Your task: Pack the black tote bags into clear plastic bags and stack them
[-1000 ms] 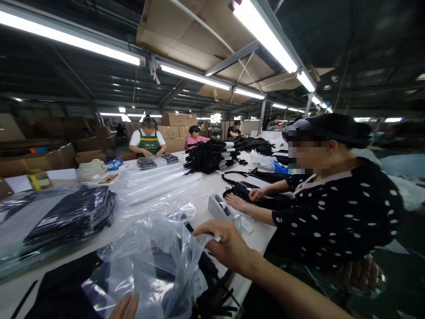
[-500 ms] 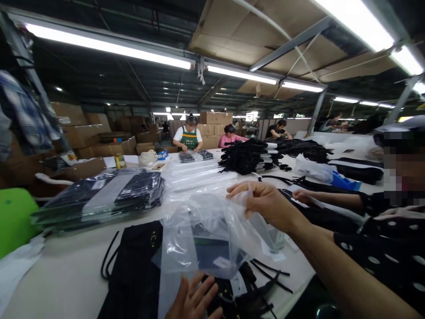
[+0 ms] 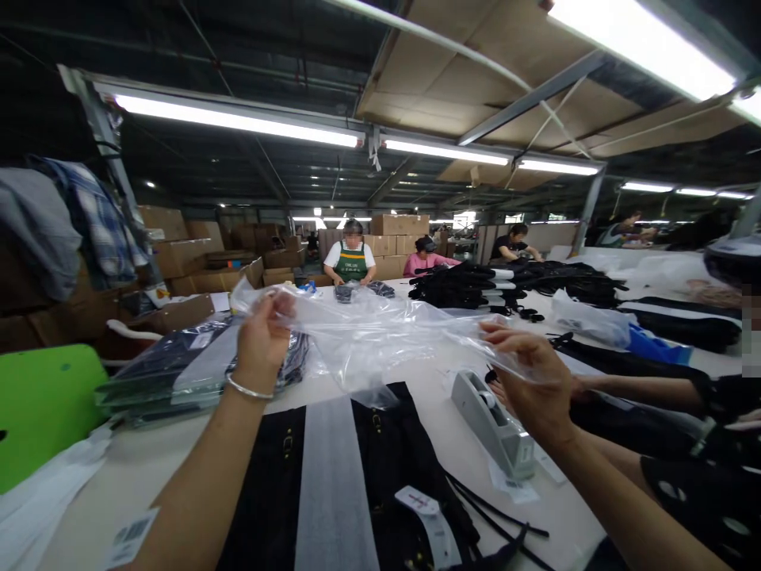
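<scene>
A clear plastic bag (image 3: 380, 329) stretches between my two hands above the table. My left hand (image 3: 266, 329) grips its left end, a silver bangle on the wrist. At the other end my right hand (image 3: 532, 369) has its fingers closed on the plastic. Below lie folded black garments (image 3: 389, 452) with gold buckles and thin straps. A whitish translucent strip (image 3: 334, 484) runs down between their two black parts. On the right part rests a white paper tag (image 3: 425, 511). A barcode sticker (image 3: 131, 538) is on my left forearm.
Right of the garments stands a grey tape dispenser (image 3: 493, 428). Bagged garments (image 3: 160, 373) are stacked at left, near a green chair back (image 3: 51, 404). Black garments (image 3: 464, 285) are piled farther back. A co-worker's arm (image 3: 648, 388) reaches in from the right; others work across the table.
My left hand has risen from the garments to the bag's left end. The bag is lifted and pulled wide, uncovering the garments and tape dispenser. The view has turned slightly left.
</scene>
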`<action>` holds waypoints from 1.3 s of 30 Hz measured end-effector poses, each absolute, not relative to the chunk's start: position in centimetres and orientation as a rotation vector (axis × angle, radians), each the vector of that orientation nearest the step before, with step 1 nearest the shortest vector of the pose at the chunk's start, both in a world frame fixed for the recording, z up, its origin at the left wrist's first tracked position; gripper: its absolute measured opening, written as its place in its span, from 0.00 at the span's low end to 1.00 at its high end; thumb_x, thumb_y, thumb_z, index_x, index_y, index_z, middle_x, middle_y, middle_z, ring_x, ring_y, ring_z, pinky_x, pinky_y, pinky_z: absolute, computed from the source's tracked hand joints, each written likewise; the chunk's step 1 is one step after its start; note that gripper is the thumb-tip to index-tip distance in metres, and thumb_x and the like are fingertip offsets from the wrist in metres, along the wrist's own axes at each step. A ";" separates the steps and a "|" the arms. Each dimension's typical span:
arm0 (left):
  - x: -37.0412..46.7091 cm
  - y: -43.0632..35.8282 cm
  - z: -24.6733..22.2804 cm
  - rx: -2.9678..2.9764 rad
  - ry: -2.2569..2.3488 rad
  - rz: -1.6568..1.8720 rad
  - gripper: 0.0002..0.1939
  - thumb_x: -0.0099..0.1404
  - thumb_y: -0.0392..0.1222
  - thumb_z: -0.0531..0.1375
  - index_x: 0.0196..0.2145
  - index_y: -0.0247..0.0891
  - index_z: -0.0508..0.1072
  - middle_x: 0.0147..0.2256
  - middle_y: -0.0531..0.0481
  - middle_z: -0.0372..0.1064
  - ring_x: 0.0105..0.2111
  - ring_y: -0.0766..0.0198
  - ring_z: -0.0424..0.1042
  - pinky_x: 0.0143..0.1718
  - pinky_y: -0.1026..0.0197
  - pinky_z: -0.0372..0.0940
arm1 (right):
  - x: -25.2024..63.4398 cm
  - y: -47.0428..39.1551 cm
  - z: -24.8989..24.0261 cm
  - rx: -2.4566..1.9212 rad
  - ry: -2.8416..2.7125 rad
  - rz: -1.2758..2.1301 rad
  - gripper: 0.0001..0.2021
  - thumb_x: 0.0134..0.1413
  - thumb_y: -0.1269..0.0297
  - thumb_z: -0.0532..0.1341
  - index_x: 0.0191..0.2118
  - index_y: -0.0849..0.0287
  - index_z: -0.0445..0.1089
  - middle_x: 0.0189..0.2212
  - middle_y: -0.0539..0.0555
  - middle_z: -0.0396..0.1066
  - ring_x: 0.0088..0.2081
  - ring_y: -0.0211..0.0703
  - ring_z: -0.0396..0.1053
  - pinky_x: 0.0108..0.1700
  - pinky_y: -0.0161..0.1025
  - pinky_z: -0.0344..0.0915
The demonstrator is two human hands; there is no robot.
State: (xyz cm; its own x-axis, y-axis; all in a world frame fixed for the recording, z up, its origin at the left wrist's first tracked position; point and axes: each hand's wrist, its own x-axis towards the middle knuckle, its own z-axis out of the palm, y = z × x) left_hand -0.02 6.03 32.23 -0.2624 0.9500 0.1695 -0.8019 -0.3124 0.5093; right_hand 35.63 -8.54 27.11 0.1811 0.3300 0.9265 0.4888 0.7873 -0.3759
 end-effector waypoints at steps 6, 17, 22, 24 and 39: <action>-6.5 2.2 28.6 0.874 0.676 1.916 0.02 0.63 0.31 0.63 0.32 0.32 0.75 0.27 0.51 0.76 0.25 0.68 0.76 0.29 0.69 0.72 | 36.2 -9.3 20.1 -0.851 -1.739 -0.238 0.06 0.56 0.70 0.64 0.39 0.53 0.71 0.43 0.56 0.76 0.54 0.53 0.72 0.63 0.59 0.62; -15.3 -6.8 9.7 0.608 1.475 1.339 0.03 0.65 0.29 0.60 0.38 0.30 0.73 0.30 0.41 0.79 0.28 0.59 0.79 0.27 0.63 0.75 | 33.8 -9.0 10.2 -1.511 -2.185 0.094 0.24 0.50 0.73 0.63 0.55 0.55 0.71 0.53 0.59 0.72 0.58 0.54 0.67 0.66 0.62 0.50; -14.5 -7.4 10.6 0.691 1.478 1.195 0.05 0.63 0.32 0.64 0.38 0.31 0.73 0.34 0.39 0.79 0.32 0.57 0.80 0.29 0.62 0.74 | 27.9 -10.1 12.6 -1.293 -2.417 0.087 0.28 0.48 0.74 0.65 0.57 0.51 0.69 0.56 0.56 0.70 0.60 0.52 0.64 0.68 0.56 0.47; -14.0 -7.4 10.7 0.796 1.538 1.160 0.07 0.60 0.37 0.66 0.35 0.32 0.74 0.31 0.41 0.79 0.29 0.58 0.79 0.26 0.64 0.72 | 26.2 -9.8 12.4 -1.245 -2.501 0.085 0.17 0.52 0.74 0.63 0.48 0.53 0.74 0.47 0.55 0.76 0.52 0.49 0.70 0.66 0.54 0.50; 2.2 -7.8 10.5 3.167 1.242 1.007 0.18 0.68 0.47 0.59 0.54 0.44 0.71 0.51 0.47 0.76 0.50 0.54 0.74 0.51 0.56 0.67 | 25.9 -7.8 12.5 -1.521 -2.435 -0.062 0.12 0.52 0.56 0.71 0.35 0.59 0.73 0.36 0.53 0.76 0.38 0.46 0.72 0.39 0.38 0.60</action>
